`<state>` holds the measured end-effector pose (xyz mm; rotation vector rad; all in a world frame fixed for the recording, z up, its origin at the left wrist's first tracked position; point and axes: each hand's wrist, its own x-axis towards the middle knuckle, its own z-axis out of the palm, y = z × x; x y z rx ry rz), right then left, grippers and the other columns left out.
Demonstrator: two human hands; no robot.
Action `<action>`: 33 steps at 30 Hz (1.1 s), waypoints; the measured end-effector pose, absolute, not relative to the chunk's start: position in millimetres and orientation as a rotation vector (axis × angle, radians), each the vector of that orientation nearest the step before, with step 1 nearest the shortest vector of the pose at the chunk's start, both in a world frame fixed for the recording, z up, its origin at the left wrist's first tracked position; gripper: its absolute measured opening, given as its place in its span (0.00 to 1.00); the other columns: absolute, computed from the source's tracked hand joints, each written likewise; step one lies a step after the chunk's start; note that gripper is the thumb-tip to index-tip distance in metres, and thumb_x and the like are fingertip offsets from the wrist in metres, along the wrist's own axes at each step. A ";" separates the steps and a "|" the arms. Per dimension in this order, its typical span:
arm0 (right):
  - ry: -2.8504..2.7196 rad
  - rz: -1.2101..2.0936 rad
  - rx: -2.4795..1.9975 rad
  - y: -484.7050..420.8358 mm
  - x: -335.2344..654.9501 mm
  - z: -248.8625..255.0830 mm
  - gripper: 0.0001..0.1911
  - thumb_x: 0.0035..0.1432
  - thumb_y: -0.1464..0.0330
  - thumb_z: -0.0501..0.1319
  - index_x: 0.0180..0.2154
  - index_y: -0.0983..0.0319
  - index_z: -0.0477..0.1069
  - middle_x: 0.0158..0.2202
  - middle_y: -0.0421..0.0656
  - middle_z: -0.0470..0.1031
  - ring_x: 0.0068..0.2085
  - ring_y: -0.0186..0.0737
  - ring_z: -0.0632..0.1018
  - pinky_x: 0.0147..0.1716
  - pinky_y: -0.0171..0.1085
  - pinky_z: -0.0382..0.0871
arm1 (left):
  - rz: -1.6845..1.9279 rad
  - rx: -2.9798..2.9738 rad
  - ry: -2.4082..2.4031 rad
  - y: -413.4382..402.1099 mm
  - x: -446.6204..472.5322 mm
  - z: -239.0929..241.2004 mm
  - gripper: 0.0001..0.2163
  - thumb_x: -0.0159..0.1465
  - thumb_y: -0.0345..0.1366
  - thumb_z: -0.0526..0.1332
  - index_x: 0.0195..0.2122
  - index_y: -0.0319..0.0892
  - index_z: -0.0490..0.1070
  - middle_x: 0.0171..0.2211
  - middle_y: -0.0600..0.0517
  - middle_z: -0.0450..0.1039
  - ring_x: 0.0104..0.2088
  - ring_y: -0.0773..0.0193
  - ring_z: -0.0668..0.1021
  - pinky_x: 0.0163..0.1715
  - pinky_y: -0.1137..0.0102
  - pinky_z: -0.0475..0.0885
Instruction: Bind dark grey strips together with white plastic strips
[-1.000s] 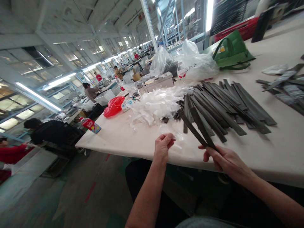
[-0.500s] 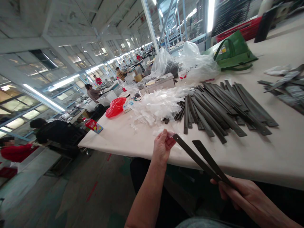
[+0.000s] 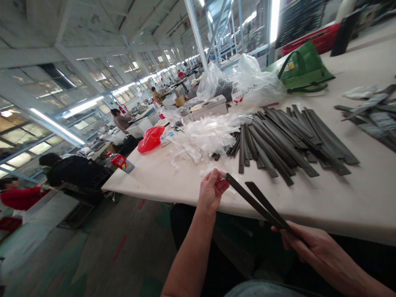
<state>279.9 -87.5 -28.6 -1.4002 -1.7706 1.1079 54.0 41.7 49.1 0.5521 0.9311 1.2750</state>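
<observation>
My right hand (image 3: 312,243) is closed round the near ends of two flat dark strips (image 3: 260,204), which fan apart toward the table. Each strip has a small hole near its far end. My left hand (image 3: 213,187) pinches a small clear plastic sleeve (image 3: 222,175), and the tip of the left-hand strip is at the sleeve's mouth; how far in it sits, I cannot tell. Beyond my hands lies a heap of white translucent plastic sleeves (image 3: 207,136). Beside it, a pile of similar dark strips (image 3: 278,144) spreads over the pale table (image 3: 173,185).
A drink carton (image 3: 122,163) and a red plastic bag (image 3: 151,139) are at the table's left end. Clear bags (image 3: 256,78), a bottle (image 3: 237,95) and a green bag (image 3: 306,68) stand behind. More strips (image 3: 377,109) lie far right. Other people sit at tables on the left.
My right hand and the two strips have shifted slightly to the left, bringing the strip's tip closer to the plastic sleeve. My left hand has hardly moved.
</observation>
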 end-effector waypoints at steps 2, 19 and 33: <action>-1.793 1.102 -1.398 -86.6 278.3 -29.1 0.21 0.63 0.54 0.50 0.39 0.60 0.74 0.24 0.43 0.72 0.22 0.37 0.71 0.19 0.31 0.65 | 1.286 0.582 0.927 41.4 53.2 49.1 0.19 0.43 0.45 0.75 0.27 0.40 0.71 0.25 0.55 0.76 0.23 0.67 0.78 0.29 0.72 0.74; -1.639 1.228 -1.301 -64.5 250.9 -5.7 0.26 0.63 0.48 0.46 0.37 0.61 0.69 0.23 0.41 0.70 0.20 0.36 0.71 0.20 0.33 0.67 | 1.296 0.743 0.873 2.3 92.5 34.8 0.17 0.49 0.45 0.72 0.34 0.38 0.78 0.33 0.48 0.78 0.33 0.65 0.77 0.36 0.71 0.70; -1.730 1.106 -1.323 -58.9 254.2 -11.4 0.22 0.65 0.53 0.45 0.37 0.61 0.70 0.23 0.40 0.71 0.21 0.36 0.72 0.21 0.32 0.67 | 1.303 0.665 0.828 2.7 96.6 34.9 0.13 0.50 0.41 0.72 0.30 0.36 0.78 0.28 0.50 0.77 0.28 0.68 0.76 0.34 0.74 0.71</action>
